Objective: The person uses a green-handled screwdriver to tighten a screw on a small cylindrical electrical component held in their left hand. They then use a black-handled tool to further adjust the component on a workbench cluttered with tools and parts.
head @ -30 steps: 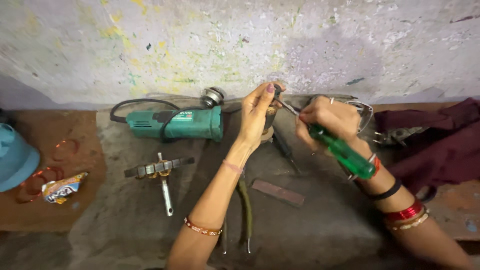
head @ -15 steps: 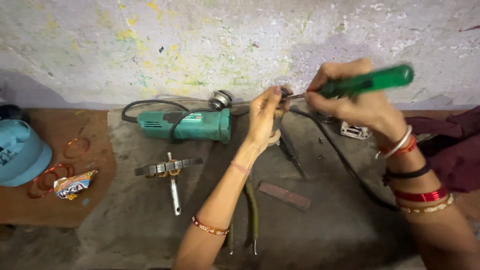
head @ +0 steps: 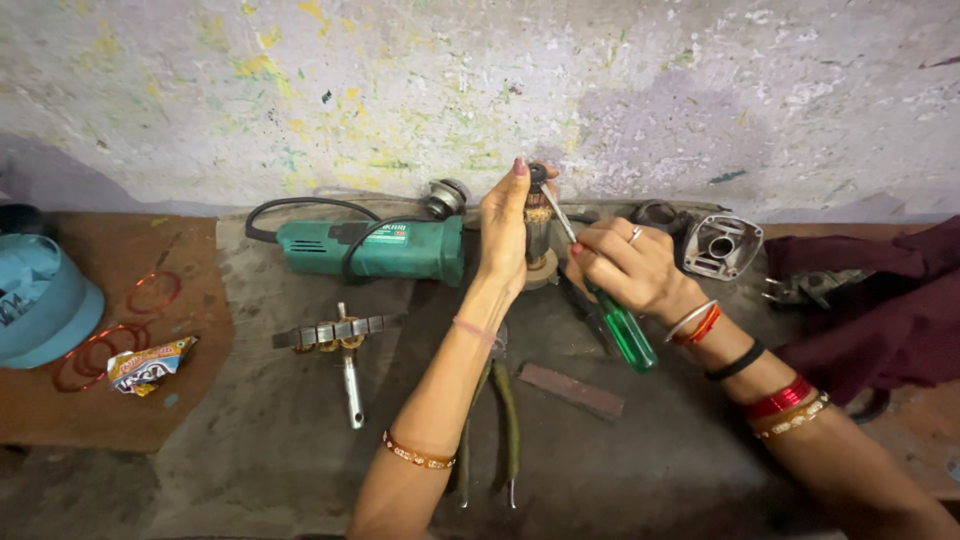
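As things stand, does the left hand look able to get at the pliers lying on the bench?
Probably not at once: the left hand is gripping a motor part upright. The pliers lie uncovered below its forearm, so the way looks free once the hand lets go.

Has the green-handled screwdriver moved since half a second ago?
Yes. The screwdriver has swung over: its handle pointed up-right toward the wall, and now angles down toward the bench, in the right hand.

The left hand [head: 505, 235] hides most of the motor armature [head: 538, 235]; the blue cap [head: 40, 300] is cut off.
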